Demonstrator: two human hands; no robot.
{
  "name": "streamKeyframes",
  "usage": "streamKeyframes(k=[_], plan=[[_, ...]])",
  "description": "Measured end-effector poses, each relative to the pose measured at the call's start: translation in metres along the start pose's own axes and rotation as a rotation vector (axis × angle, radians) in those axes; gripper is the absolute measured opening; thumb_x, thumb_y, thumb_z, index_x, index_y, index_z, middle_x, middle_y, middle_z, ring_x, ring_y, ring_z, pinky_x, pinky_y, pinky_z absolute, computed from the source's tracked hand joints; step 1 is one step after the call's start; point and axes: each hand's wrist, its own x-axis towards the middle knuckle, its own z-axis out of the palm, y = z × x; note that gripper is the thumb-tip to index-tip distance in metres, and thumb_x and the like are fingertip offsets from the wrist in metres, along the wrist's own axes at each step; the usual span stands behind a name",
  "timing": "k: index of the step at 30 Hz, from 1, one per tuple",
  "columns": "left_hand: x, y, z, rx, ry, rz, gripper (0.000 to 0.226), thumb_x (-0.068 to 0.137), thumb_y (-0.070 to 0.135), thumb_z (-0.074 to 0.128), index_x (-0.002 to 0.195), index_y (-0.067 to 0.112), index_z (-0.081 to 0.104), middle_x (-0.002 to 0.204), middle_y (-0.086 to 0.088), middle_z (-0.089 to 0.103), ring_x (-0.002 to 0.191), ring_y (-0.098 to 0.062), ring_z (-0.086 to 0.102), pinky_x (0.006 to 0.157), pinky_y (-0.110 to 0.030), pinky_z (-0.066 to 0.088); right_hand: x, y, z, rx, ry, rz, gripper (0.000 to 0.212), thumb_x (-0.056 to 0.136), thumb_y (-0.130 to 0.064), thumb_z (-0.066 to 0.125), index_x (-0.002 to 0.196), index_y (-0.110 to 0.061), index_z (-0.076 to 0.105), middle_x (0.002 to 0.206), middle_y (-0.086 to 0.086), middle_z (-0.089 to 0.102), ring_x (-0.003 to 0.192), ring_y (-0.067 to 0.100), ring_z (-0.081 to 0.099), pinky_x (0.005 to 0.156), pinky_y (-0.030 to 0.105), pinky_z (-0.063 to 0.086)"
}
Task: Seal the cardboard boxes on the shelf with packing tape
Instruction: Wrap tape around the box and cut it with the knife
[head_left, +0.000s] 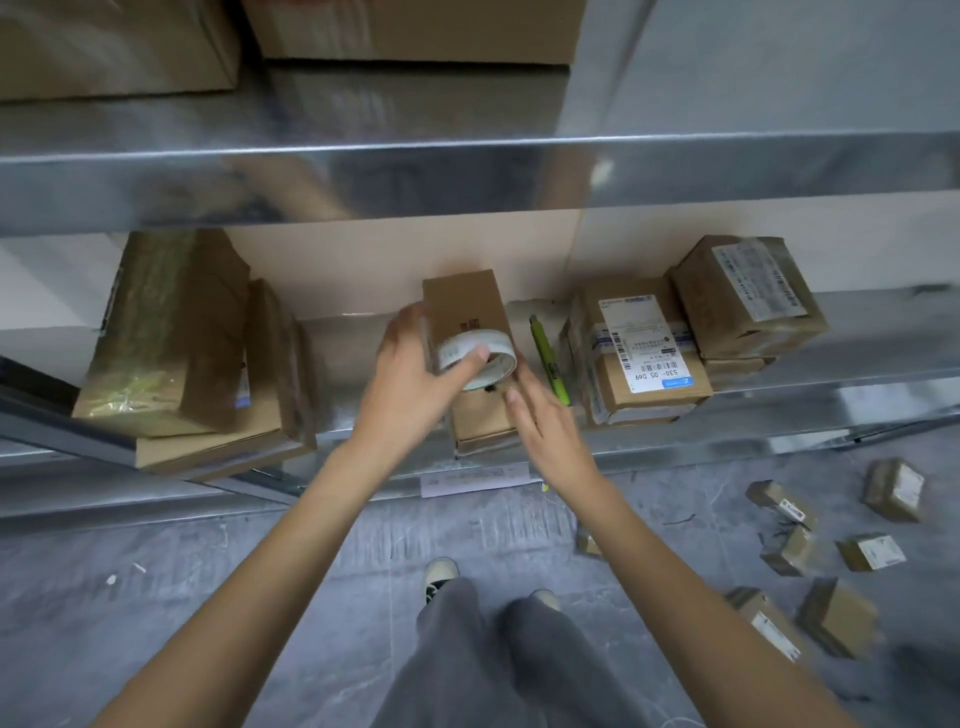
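A small brown cardboard box (464, 306) stands on the metal shelf (363, 374) in the middle of the view. A roll of clear packing tape (475, 351) lies against the box's near end. My left hand (415, 374) grips the roll, thumb on its rim, fingers round the box's left side. My right hand (545, 421) reaches in from the right with straight fingers, its fingertips at the roll's lower right edge and over a flatter box (480, 423) below.
A green utility knife (548, 358) lies right of the box. Labelled parcels (644, 348) are stacked at the right, larger taped boxes (171, 338) at the left. Several small parcels (789, 551) lie scattered on the grey floor. An upper shelf (467, 171) overhangs.
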Motion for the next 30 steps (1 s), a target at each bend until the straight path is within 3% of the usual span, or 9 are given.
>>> streamKeyframes(k=[2, 4, 6, 10, 12, 15, 21, 26, 30], plan=[[0.016, 0.022, -0.005, 0.134, -0.035, 0.117, 0.064, 0.081, 0.065, 0.059, 0.128, 0.022, 0.048, 0.125, 0.000, 0.056, 0.115, -0.020, 0.054, 0.095, -0.039, 0.047, 0.002, -0.003, 0.004, -0.001, 0.027, 0.002, 0.042, 0.105, -0.030, 0.032, 0.145, -0.022, 0.038, 0.132, 0.007, 0.056, 0.114, 0.026, 0.055, 0.093, 0.043, 0.046], [0.034, 0.044, 0.001, 0.333, -0.189, 0.068, 0.063, 0.079, 0.075, 0.050, 0.119, 0.027, 0.054, 0.117, 0.004, 0.060, 0.104, -0.020, 0.057, 0.086, -0.036, 0.049, 0.003, -0.006, 0.005, -0.035, 0.047, -0.010, 0.033, 0.104, -0.024, 0.033, 0.132, -0.014, 0.047, 0.115, 0.014, 0.059, 0.097, 0.032, 0.058, 0.079, 0.045, 0.048], [0.047, 0.061, 0.012, 0.491, -0.419, -0.064, 0.060, 0.084, 0.073, 0.047, 0.116, 0.023, 0.057, 0.112, 0.005, 0.059, 0.094, -0.018, 0.056, 0.076, -0.030, 0.044, 0.005, -0.007, 0.003, -0.139, 0.047, -0.004, 0.034, 0.104, -0.025, 0.032, 0.133, -0.015, 0.046, 0.127, 0.014, 0.056, 0.101, 0.033, 0.059, 0.074, 0.040, 0.047], [0.065, 0.071, 0.029, 0.259, -0.750, -0.376, 0.031, 0.099, 0.040, 0.043, 0.087, 0.013, 0.051, 0.083, -0.002, 0.049, 0.063, -0.015, 0.050, 0.048, -0.019, 0.044, 0.004, -0.009, 0.001, -0.317, 0.071, 0.017, 0.039, 0.103, -0.033, 0.031, 0.137, -0.019, 0.043, 0.130, 0.011, 0.056, 0.097, 0.033, 0.062, 0.064, 0.034, 0.041], [0.071, 0.067, 0.023, 0.209, -0.813, -0.444, 0.030, 0.096, 0.036, 0.043, 0.093, 0.007, 0.051, 0.082, -0.011, 0.053, 0.058, -0.021, 0.054, 0.048, -0.023, 0.047, 0.003, -0.009, 0.001, -0.365, 0.089, 0.016, 0.040, 0.103, -0.035, 0.031, 0.138, -0.019, 0.043, 0.117, 0.011, 0.060, 0.090, 0.033, 0.063, 0.061, 0.033, 0.039], [0.073, 0.059, 0.011, 0.233, -0.856, -0.389, 0.028, 0.093, 0.033, 0.044, 0.094, 0.008, 0.056, 0.085, -0.015, 0.057, 0.059, -0.025, 0.054, 0.053, -0.027, 0.045, 0.003, -0.012, 0.003, -0.396, 0.094, 0.031, 0.047, 0.103, -0.038, 0.029, 0.148, -0.026, 0.030, 0.101, 0.009, 0.062, 0.082, 0.032, 0.062, 0.060, 0.035, 0.043], [0.078, 0.056, 0.011, 0.298, -0.792, -0.302, 0.020, 0.088, 0.034, 0.051, 0.079, 0.017, 0.056, 0.065, -0.001, 0.054, 0.046, -0.014, 0.047, 0.049, -0.021, 0.037, 0.004, -0.013, 0.002, -0.414, 0.099, 0.030, 0.050, 0.103, -0.039, 0.029, 0.151, -0.029, 0.024, 0.097, 0.010, 0.064, 0.083, 0.033, 0.064, 0.063, 0.039, 0.048], [0.072, 0.057, 0.015, 0.324, -0.805, -0.288, 0.027, 0.094, 0.033, 0.042, 0.086, 0.012, 0.057, 0.078, -0.008, 0.057, 0.054, -0.019, 0.052, 0.046, -0.023, 0.043, 0.003, -0.014, 0.005, -0.444, 0.093, 0.056, 0.051, 0.103, -0.039, 0.028, 0.153, -0.030, 0.020, 0.084, 0.009, 0.062, 0.079, 0.033, 0.063, 0.059, 0.035, 0.040], [0.067, 0.062, 0.015, 0.325, -0.873, -0.231, 0.038, 0.096, 0.024, 0.039, 0.063, 0.014, 0.055, 0.057, -0.004, 0.050, 0.042, -0.013, 0.048, 0.040, -0.024, 0.039, 0.002, -0.017, 0.002, -0.485, 0.073, 0.086, 0.050, 0.104, -0.040, 0.028, 0.152, -0.028, 0.024, 0.073, 0.004, 0.050, 0.076, 0.032, 0.063, 0.057, 0.032, 0.036]])
